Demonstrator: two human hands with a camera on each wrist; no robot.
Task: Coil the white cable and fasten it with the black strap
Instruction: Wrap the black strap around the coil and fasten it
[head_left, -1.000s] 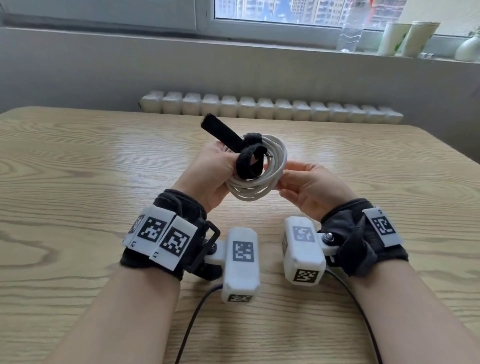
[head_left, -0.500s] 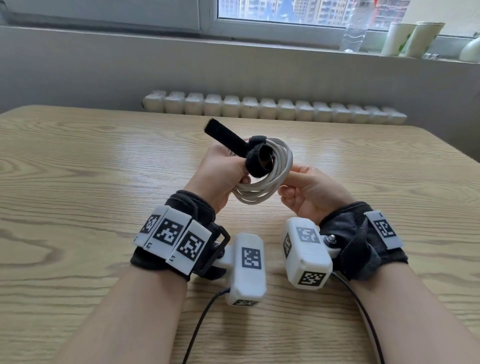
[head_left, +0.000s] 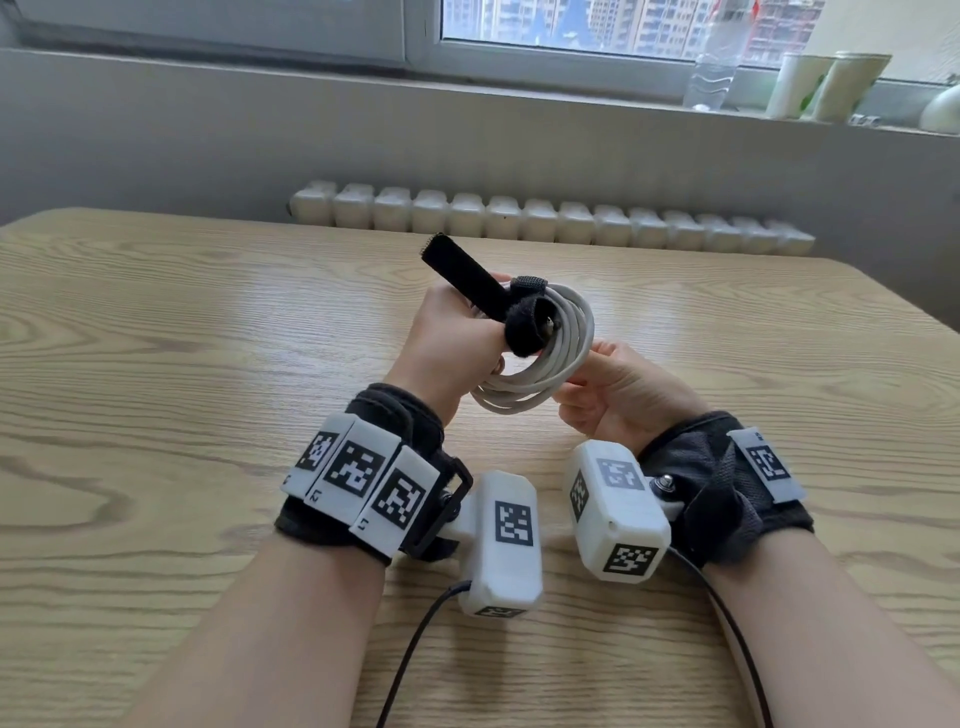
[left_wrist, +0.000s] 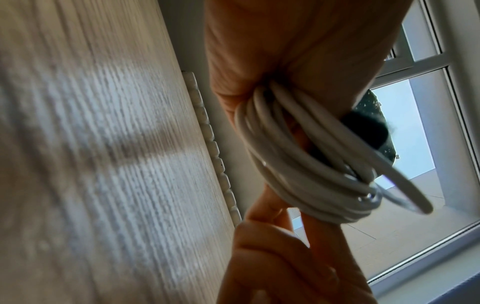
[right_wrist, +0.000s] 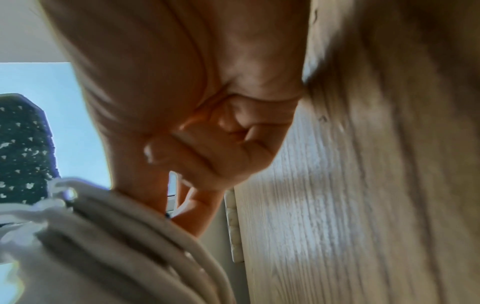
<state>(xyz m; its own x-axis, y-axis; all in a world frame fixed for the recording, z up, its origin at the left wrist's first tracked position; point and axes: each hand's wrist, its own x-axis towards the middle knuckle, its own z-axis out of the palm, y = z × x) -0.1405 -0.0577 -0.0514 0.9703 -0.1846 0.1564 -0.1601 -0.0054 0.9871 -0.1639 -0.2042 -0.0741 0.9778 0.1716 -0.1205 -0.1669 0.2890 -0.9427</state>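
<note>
White round cable coil (head_left: 540, 358) held above light wooden table (head_left: 156, 364). Black fabric strap (head_left: 511, 317) looped over coil's upper left; free tail points up-left, nearest left hand (head_left: 457, 338), fingers curled round both. Right hand (head_left: 618, 395) pinches coil's lower right.

White cable (head_left: 545, 358): wound into a round multi-turn coil, several loops bunched together, held up off the table (head_left: 208, 364) over its middle, nearer the far edge. Coil stands tilted, roughly on edge, opening facing the camera. Left hand (head_left: 452, 343) grips its left side, right hand (head_left: 618, 389) pinches its lower right. One loop end strays out from the bundle in the left wrist view. Black strap (head_left: 498, 306): looped around the coil's upper left turns, not closed; its free tail sticks up and to the left, stiff and straight.
</note>
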